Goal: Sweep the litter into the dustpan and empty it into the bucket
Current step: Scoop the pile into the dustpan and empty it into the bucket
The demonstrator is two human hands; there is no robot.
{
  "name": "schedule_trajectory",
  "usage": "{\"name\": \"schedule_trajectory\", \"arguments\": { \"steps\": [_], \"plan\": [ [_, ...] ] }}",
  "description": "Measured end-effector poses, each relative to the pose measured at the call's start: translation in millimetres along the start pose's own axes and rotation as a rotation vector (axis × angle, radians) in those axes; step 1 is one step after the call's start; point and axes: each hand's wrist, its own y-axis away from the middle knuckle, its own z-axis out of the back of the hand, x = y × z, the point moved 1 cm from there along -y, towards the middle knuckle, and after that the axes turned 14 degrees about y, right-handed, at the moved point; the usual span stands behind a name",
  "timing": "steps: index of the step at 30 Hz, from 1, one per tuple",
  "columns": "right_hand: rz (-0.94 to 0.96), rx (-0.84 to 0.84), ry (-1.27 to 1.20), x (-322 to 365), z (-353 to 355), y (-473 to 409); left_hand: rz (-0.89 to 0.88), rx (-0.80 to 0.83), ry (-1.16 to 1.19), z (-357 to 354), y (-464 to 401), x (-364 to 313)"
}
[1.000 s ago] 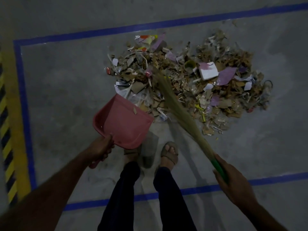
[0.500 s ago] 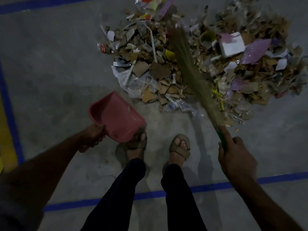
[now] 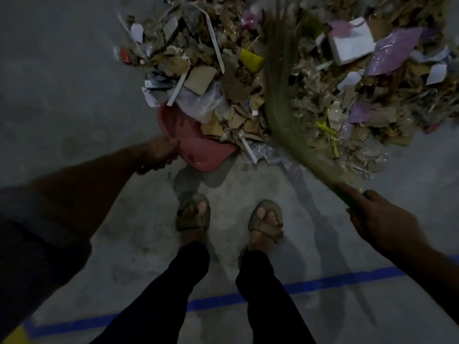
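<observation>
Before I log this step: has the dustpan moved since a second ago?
Yes. The dustpan, gripped by the left hand, went forward to the litter pile; scraps now overlap its mouth.

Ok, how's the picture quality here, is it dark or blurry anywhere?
Head view: dim all over, the floor grey and murky; the broom bristles smear with motion blur, as does the far litter; both forearms go nearly black at the frame edges; faint double shadows fall behind the sandals; the dustpan stays readable.
</observation>
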Motion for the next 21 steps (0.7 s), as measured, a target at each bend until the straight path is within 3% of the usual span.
{"name": "schedule_trajectory", "arguments": {
  "steps": [5, 9, 13, 17, 21],
  "plan": [
    [0.189, 0.031, -0.112, 32, -6, 16, -0.1, 0.046, 0.043, -45, 11, -15],
    [0.162, -0.027, -0.161, 52, -11, 49, -0.102, 0.003, 0.149, -63, 26, -4],
    [0.131, 0.019, -0.268, 56, -8, 86, -0.11, 0.0, 0.206, -76, 54, 0],
    [0.133, 0.072, -0.31, 56, 10, 142, -0.123, -0.016, 0.279, -86, 107, -14],
    [0.08, 0.02, -0.342, 50, 43, 209, -0.172, -0.011, 0.324, -88, 182, -44]
  ]
}}
